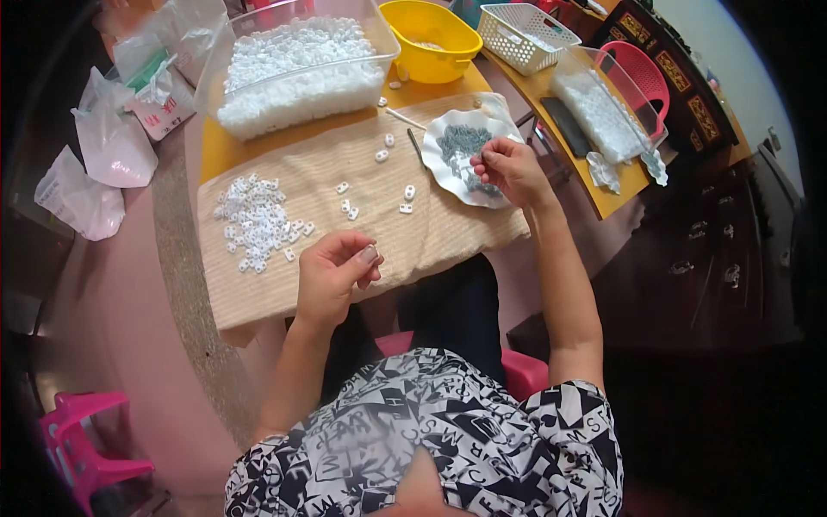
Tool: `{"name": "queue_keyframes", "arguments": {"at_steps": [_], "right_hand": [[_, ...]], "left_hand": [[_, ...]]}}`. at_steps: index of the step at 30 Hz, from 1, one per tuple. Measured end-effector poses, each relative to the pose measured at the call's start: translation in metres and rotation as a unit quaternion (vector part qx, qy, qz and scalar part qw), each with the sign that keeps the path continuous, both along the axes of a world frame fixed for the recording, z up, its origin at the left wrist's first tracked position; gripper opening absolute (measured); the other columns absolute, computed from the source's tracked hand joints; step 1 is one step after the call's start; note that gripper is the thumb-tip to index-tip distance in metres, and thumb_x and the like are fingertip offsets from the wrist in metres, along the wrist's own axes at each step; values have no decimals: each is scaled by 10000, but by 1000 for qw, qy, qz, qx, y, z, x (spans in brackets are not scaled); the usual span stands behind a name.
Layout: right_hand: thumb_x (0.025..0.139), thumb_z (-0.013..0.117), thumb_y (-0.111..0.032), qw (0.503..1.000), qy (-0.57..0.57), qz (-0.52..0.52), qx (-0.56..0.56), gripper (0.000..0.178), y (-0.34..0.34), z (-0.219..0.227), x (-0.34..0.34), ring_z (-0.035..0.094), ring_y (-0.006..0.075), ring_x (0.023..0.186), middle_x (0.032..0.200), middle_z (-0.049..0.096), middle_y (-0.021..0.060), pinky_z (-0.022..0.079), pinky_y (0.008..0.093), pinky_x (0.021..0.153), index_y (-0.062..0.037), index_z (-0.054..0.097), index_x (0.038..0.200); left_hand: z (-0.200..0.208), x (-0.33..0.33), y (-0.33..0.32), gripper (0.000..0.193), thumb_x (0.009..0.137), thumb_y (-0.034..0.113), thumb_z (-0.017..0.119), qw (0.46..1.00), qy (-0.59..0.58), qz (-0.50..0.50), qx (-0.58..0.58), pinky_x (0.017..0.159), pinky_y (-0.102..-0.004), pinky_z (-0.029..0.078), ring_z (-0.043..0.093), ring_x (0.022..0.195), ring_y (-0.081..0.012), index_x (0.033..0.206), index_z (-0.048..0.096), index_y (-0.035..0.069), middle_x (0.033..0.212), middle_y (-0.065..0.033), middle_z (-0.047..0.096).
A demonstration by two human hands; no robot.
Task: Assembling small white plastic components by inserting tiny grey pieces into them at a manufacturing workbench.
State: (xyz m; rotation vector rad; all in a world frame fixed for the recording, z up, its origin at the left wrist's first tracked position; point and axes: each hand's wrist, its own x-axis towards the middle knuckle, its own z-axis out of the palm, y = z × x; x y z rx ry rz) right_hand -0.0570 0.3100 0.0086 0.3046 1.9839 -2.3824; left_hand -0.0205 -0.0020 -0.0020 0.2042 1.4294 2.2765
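My left hand point(338, 271) is closed in a pinch above the near edge of the beige cloth point(301, 164). Whatever sits between its fingertips is too small to make out. Over a white scalloped plate point(438, 175) my right hand point(514, 171) pinches thumb and fingers together; its contents are hidden. Small grey metal pieces point(461, 138), perhaps screws, lie heaped on that plate. Left of my left hand is a pile of small white plastic parts point(254, 215) with dark holes. Several similar parts point(347, 207) lie apart in the middle of the cloth, others point(407, 198) nearer the plate.
Behind the cloth stand a clear tub point(301, 86) full of white parts and a yellow basin point(431, 43). A white basket point(525, 39) and another clear bin point(603, 112) occupy the right-hand table. Plastic bags point(116, 138) and a pink stool point(90, 439) are at left.
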Motion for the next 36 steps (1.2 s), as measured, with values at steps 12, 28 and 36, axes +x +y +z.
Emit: {"name": "queue_keyframes", "arguments": {"at_steps": [12,28,36], "right_hand": [[807,554,-15,993,49,-4,-104,64,-26,7,41,573,128,636,793,611,123,477,222,560,14,546,863],[814,566,-44,991,94,-57,-82,58,-18,-3,44,547,96,616,738,587,35,448,203,570,-8,578,859],[818,557,-41,988,104,-55,-102,58,-14,-5,43,540,98,595,727,581,39,442,207,550,0,574,855]], "left_hand": [[20,-18,64,184,775,70,600,980,135,-41,-141,529,-188,395,513,597,-68,927,606,-35,691,-17,574],[15,-51,150,149,745,57,601,945,258,-64,-188,573,-199,428,541,642,-74,851,631,-42,725,-48,622],[21,-52,153,120,755,65,597,930,283,-82,-221,528,-196,402,502,600,-54,804,622,-41,672,-21,596]]}}
